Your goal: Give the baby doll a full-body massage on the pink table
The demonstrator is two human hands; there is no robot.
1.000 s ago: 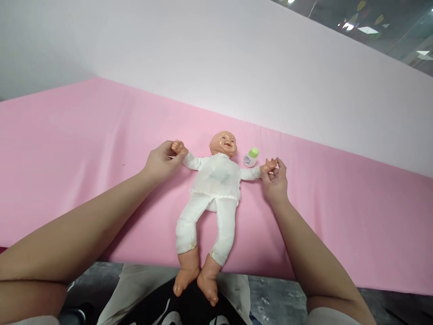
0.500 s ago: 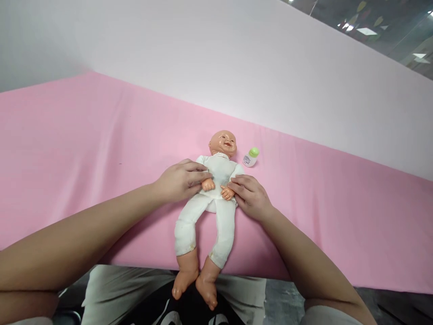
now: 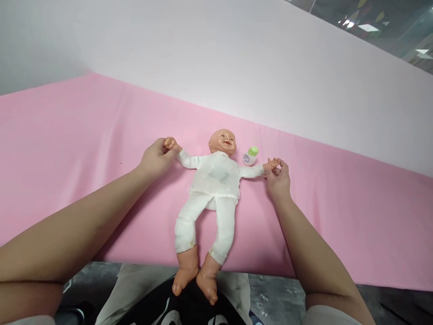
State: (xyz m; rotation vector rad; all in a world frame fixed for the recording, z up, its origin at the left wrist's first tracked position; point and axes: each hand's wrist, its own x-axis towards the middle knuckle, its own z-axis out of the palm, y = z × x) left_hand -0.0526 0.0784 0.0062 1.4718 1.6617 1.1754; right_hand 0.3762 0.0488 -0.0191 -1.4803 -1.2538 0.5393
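Note:
A baby doll [image 3: 216, 176] with a white cloth body lies on its back, its head away from me and its feet over the table's front edge. Both its arms are stretched out sideways. My left hand [image 3: 157, 157] is closed around the doll's wrist and hand at the left, the thumb lying on top. At the right, my right hand [image 3: 279, 179] pinches the doll's other hand between thumb and fingers. Beside the doll's head sits a small clear bottle [image 3: 249, 156] with a green cap, near my right hand.
A pink cloth [image 3: 84, 180] covers the table and has some creases. Behind it rises a white wall or panel [image 3: 203, 54]. My legs and shoes show below the front edge, above a grey floor [image 3: 280, 298].
My hands have moved apart and outward, drawing the doll's arms from over its belly out to both sides. The doll's body and the bottle have stayed in place.

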